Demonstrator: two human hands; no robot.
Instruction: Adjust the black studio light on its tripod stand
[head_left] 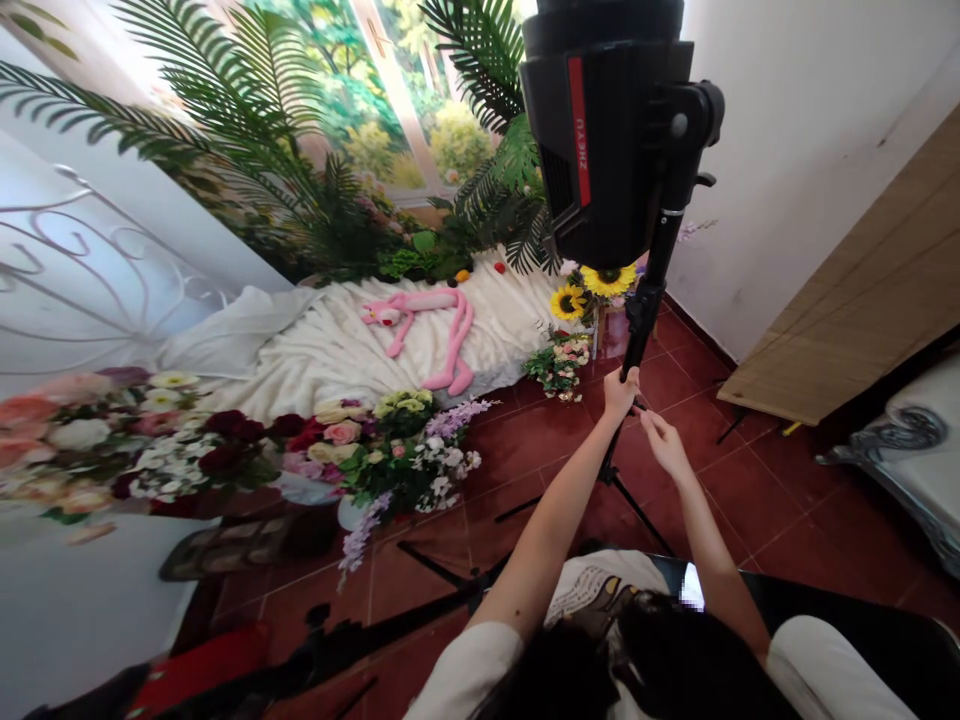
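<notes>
My left hand (621,394) is wrapped round the black pole of a light stand (636,335). Just to its right and slightly lower, my right hand (663,442) reaches toward a small knob (640,405) on the pole, fingers stretched out and nothing seen in them. Whether the fingertips touch the knob I cannot tell. On top of the stand sits a big black studio light (611,150) with a red stripe. The stand's legs spread on the floor below my hands.
A pink plush toy (420,305) lies on a white blanket (330,340). Flowers (405,450), sunflowers (607,280) and palm leaves (262,110) surround it. Another black stand (360,635) crosses the lower left. A wooden panel (847,270) and ornate furniture (911,435) stand right, on red tiles (510,440).
</notes>
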